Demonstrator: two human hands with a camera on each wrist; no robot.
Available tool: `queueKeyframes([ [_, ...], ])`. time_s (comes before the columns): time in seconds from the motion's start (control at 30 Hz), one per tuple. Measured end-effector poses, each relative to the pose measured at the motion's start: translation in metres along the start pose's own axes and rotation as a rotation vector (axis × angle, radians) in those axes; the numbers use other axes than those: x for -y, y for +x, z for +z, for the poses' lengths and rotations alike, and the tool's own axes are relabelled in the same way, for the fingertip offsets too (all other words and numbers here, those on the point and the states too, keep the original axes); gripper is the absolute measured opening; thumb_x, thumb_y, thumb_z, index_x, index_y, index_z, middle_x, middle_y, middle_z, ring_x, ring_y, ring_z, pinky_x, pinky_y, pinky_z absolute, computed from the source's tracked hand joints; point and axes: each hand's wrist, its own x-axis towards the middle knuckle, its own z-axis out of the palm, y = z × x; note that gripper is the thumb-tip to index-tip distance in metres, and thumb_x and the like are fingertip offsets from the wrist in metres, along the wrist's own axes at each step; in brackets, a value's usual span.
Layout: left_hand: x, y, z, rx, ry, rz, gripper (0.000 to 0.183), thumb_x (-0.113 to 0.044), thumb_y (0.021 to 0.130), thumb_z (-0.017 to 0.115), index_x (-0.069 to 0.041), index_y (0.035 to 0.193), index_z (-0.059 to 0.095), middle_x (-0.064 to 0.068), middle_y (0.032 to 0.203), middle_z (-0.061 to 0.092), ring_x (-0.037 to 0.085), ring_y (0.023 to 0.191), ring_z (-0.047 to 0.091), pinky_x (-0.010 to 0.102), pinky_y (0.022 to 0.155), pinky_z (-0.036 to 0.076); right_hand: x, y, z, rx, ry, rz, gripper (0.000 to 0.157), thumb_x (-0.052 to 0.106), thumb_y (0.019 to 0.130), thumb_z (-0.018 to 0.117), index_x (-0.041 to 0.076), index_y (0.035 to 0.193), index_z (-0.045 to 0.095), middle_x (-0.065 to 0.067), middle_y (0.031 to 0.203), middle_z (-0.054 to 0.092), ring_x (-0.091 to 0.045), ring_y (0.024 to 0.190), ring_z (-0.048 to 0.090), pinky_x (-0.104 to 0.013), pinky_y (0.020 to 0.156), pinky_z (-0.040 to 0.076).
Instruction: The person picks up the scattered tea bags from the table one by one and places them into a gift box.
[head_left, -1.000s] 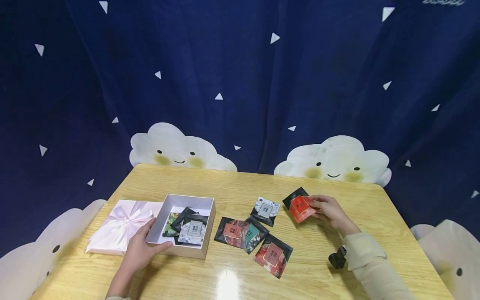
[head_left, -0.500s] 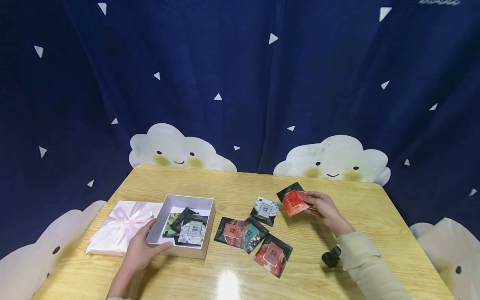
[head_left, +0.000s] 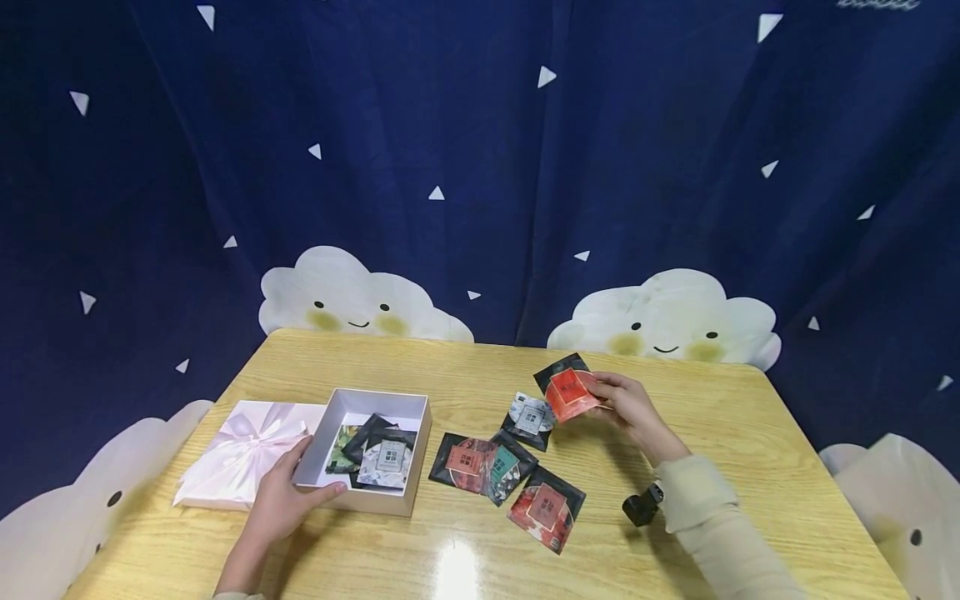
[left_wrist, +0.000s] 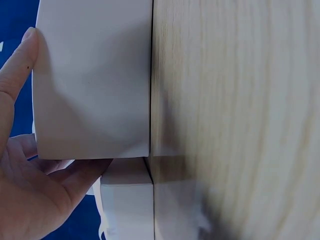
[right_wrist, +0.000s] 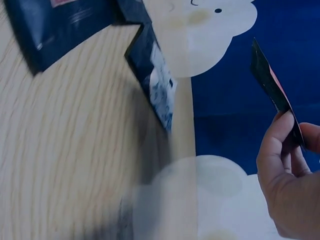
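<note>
My right hand [head_left: 628, 410] pinches a red and black sachet [head_left: 567, 388] by its lower right side. In the right wrist view the sachet [right_wrist: 272, 80] appears edge-on between thumb and fingers, up off the table. In the head view it overlaps the corner of a white and black sachet [head_left: 529, 419] on the table. My left hand [head_left: 282, 497] grips the near left corner of an uncovered box [head_left: 417, 467], thumb along the front rim and fingers at the left side. Several sachets lie inside, a white floral one [head_left: 386, 461] on top. The left wrist view shows the box's plain outer wall [left_wrist: 92, 85].
Between the box and my right arm lie a dark red sachet [head_left: 462, 463], a green-labelled sachet [head_left: 507, 468] overlapping it, and a red floral sachet [head_left: 547, 510]. A pink lid with a ribbon bow [head_left: 247, 454] sits left of the box. The wooden table [head_left: 360, 558] meets a dark blue curtain.
My right hand has carried the red and black sachet left and slightly toward the far edge, over near the white sachet. The left hand and the box stay in place.
</note>
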Motion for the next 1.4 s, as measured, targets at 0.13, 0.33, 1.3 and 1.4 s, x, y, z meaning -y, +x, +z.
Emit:
queueKeyframes([
  [0.13, 0.0, 0.0, 0.0, -0.005, -0.003, 0.005, 0.086, -0.023, 0.063, 0.083, 0.012, 0.128, 0.039, 0.037, 0.127, 0.04, 0.05, 0.11, 0.044, 0.058, 0.089, 0.037, 0.003, 0.002, 0.008, -0.009, 0.002, 0.001, 0.041, 0.007, 0.092, 0.052, -0.012, 0.126, 0.038, 0.001, 0.079, 0.059, -0.007, 0.067, 0.058, -0.024, 0.065, 0.053],
  [0.33, 0.0, -0.001, 0.0, -0.013, -0.003, 0.007, 0.085, -0.022, 0.062, 0.083, 0.012, 0.128, 0.04, 0.037, 0.126, 0.04, 0.05, 0.11, 0.044, 0.058, 0.089, 0.037, 0.008, 0.003, 0.021, 0.006, 0.026, -0.016, 0.042, 0.004, 0.091, 0.051, -0.014, 0.126, 0.038, 0.0, 0.079, 0.059, -0.007, 0.065, 0.058, -0.025, 0.065, 0.054],
  [1.3, 0.001, -0.001, 0.001, -0.007, -0.02, -0.014, 0.088, -0.024, 0.062, 0.083, 0.011, 0.129, 0.038, 0.036, 0.13, 0.037, 0.049, 0.113, 0.041, 0.057, 0.092, 0.035, 0.014, 0.001, 0.1, 0.12, 0.147, 0.012, 0.041, 0.0, 0.09, 0.049, -0.012, 0.127, 0.039, -0.004, 0.086, 0.058, -0.009, 0.065, 0.061, -0.022, 0.06, 0.052],
  [1.4, 0.001, -0.001, 0.001, -0.009, -0.022, -0.011, 0.088, -0.024, 0.062, 0.083, 0.011, 0.129, 0.038, 0.036, 0.13, 0.037, 0.049, 0.113, 0.041, 0.057, 0.092, 0.035, 0.013, 0.001, 0.109, 0.136, 0.138, 0.007, 0.041, 0.0, 0.09, 0.05, -0.012, 0.127, 0.04, -0.005, 0.088, 0.057, -0.009, 0.066, 0.061, -0.022, 0.061, 0.053],
])
